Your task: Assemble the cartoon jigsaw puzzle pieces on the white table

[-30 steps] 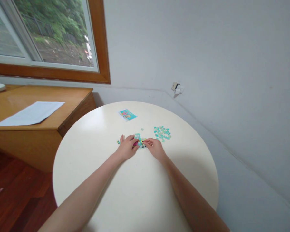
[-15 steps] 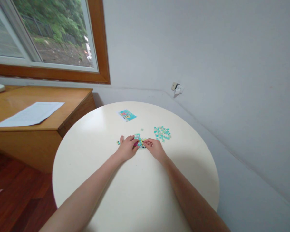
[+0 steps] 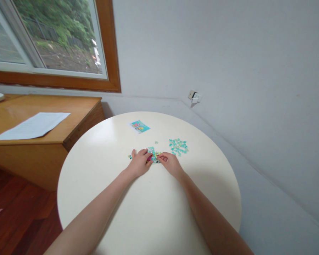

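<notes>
A partly joined jigsaw puzzle (image 3: 152, 151) in teal, yellow and pink lies on the round white table (image 3: 149, 209). Over its left side rests my left hand (image 3: 139, 163), thumb and forefinger holding the puzzle around a pink patch, the little finger stretched out. My right hand (image 3: 170, 163) is closed in a pinch at the puzzle's right side, on what looks like a puzzle piece, mostly hidden by the fingertips. Left of my left hand are small loose pieces (image 3: 130, 156). One pale piece (image 3: 156, 142) lies just beyond the puzzle.
Several loose teal pieces (image 3: 178, 146) are heaped to the right. A colourful picture card (image 3: 139, 126) lies farther back. Left of the table stands a wooden desk (image 3: 79, 120) with a paper sheet (image 3: 34, 124). A wall socket (image 3: 194, 95) is behind the table.
Both hands stay at the puzzle with almost no visible movement. The view has shifted very slightly.
</notes>
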Demonstrator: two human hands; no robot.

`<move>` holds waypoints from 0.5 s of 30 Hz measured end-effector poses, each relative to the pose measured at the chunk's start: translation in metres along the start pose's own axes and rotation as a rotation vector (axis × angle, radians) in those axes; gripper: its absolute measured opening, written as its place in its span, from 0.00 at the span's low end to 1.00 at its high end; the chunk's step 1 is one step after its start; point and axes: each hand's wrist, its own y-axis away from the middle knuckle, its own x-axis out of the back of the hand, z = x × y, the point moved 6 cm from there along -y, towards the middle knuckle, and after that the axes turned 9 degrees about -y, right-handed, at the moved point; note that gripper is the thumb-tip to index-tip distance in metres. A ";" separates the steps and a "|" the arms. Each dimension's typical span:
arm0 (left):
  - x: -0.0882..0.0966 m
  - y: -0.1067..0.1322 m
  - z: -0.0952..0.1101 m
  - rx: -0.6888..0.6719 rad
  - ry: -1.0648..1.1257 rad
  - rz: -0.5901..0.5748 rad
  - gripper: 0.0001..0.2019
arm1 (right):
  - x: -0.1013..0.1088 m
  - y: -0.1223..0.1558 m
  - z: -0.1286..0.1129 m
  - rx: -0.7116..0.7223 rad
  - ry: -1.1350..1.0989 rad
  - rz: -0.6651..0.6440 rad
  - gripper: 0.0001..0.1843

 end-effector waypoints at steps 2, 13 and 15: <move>0.000 0.000 0.000 0.004 -0.012 0.001 0.15 | 0.000 0.000 -0.001 0.008 0.007 -0.013 0.06; 0.001 0.001 0.000 0.010 -0.035 0.001 0.16 | 0.006 0.001 0.001 0.001 -0.181 0.076 0.08; 0.001 0.001 0.000 0.009 -0.036 0.007 0.16 | 0.004 0.001 0.001 0.002 -0.169 0.042 0.09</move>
